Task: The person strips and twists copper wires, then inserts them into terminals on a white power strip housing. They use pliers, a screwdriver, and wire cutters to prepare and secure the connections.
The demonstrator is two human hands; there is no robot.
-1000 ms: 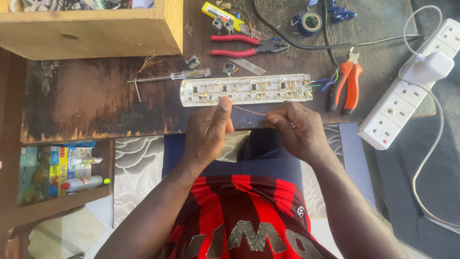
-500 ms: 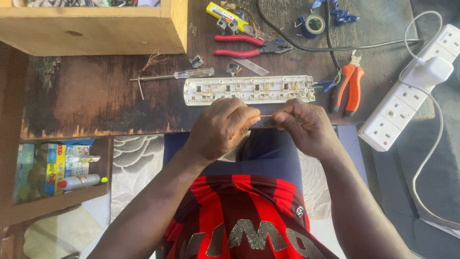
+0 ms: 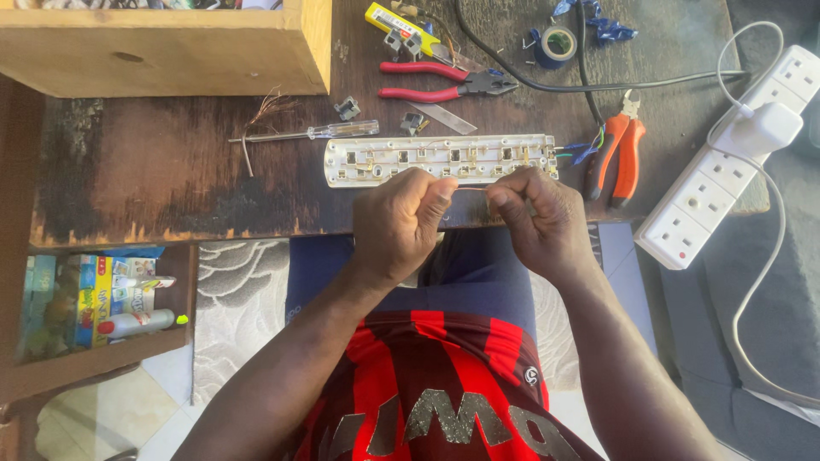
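My left hand (image 3: 401, 224) and my right hand (image 3: 534, 220) are both closed, held close together at the near edge of the dark wooden table (image 3: 171, 179). A thin bare wire (image 3: 472, 189) runs between their fingertips, pinched at each end. Just beyond the hands lies an opened white power strip (image 3: 440, 159) with its metal contacts showing and coloured wires at its right end. My lap in dark trousers is below the hands.
A clear-handled screwdriver (image 3: 312, 132), red pliers (image 3: 444, 81), orange pliers (image 3: 622, 149), a yellow utility knife (image 3: 401, 26) and blue tape (image 3: 559, 43) lie on the table. A wooden box (image 3: 162, 47) stands at the back left. A white extension strip (image 3: 726, 175) with a plugged adapter lies right.
My left hand has turned from thumb-up to a closed fist, and both hands have drawn nearer each other with the thin wire stretched between them.
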